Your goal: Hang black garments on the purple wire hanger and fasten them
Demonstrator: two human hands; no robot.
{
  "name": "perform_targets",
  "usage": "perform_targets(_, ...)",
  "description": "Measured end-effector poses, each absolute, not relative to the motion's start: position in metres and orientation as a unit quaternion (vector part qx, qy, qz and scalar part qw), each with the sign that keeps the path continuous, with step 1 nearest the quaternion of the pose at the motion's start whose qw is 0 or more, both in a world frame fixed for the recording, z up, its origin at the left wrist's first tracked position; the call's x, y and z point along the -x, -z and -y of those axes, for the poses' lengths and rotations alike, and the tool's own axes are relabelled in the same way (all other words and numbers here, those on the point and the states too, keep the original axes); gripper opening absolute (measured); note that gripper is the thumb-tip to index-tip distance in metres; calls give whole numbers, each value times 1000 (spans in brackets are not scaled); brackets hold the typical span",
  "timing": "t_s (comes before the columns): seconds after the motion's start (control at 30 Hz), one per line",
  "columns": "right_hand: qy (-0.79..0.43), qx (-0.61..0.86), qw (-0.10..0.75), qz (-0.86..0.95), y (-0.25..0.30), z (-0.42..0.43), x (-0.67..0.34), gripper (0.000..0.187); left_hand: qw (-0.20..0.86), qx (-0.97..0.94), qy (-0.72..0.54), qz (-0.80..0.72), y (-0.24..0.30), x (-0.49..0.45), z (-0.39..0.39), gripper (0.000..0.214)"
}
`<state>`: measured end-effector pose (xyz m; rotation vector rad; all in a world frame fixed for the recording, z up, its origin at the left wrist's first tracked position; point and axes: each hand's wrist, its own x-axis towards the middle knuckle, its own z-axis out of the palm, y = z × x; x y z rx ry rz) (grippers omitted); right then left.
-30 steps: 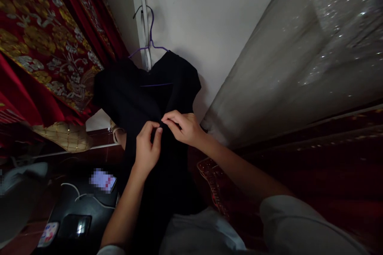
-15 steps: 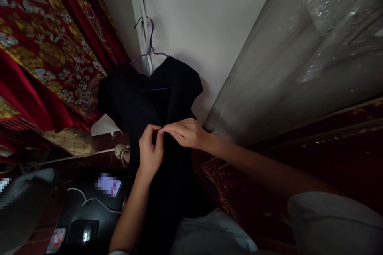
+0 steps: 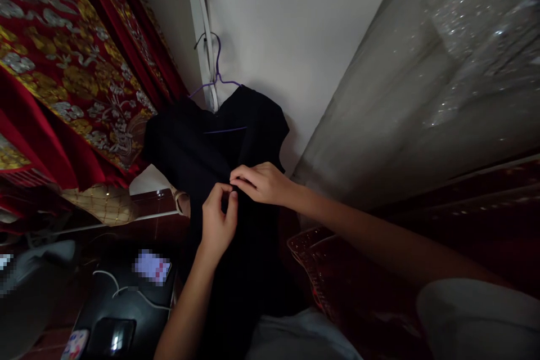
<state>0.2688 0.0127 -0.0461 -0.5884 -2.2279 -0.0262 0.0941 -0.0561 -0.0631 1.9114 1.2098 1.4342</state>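
A black dress with short cap sleeves hangs by a purple hanger, its neckline parted in a deep V. At the bottom of that V, my right hand pinches the cloth between thumb and fingers. Just below and to the left, my left hand is bent against the front of the dress, thumb and forefinger curled together on the fabric. Both sets of fingertips almost meet. Any small fastener between them is too dark to make out.
Red drapery with gold and silver embroidery hangs at left. Plastic-covered sparkly garments hang at right, above dark red fabric. At lower left, a black seat bears a lit phone, a cable and a dark device.
My fingertips have come slightly apart, the left hand dropping a little below the right. The view has shifted slightly, and a shoe near the dress has moved toward it.
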Motion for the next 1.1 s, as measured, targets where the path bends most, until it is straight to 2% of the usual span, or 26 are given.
perform_targets(0.07, -7, 245, 424, 872, 37, -27, -268, 16, 222, -696, -513, -450, 67, -97, 57, 9)
perform_targets(0.27, 2, 326, 556, 765, -28, -118, -261, 21, 253, -724, -445, -462, 90, -112, 71, 11)
perform_targets(0.4, -3, 312, 606, 732, -57, -143, -259, 31, 242, -778, -377, -440, 69, -105, 70, 8)
perform_targets(0.47, -17, 300, 608, 735, -57, -135, -260, 31, 209, -808, -386, -393, 41, -97, 57, 5)
perform_targets(0.6, -36, 285, 594, 752, -48, -109, -264, 26, 60, -785, -517, -336, -31, -87, -2, 16)
perform_targets(0.67, -44, 276, 588, 759, -45, -101, -265, 23, 16, -780, -529, -335, -58, -86, -37, 14)
perform_targets(0.83, -41, 268, 595, 757, -41, -94, -265, 24, 3, -836, -432, -338, -82, -92, -82, 12)
perform_targets(1.1, -33, 262, 622, 737, -9, -87, -254, 28, 69, -838, -424, -336, -75, -82, -69, 13)
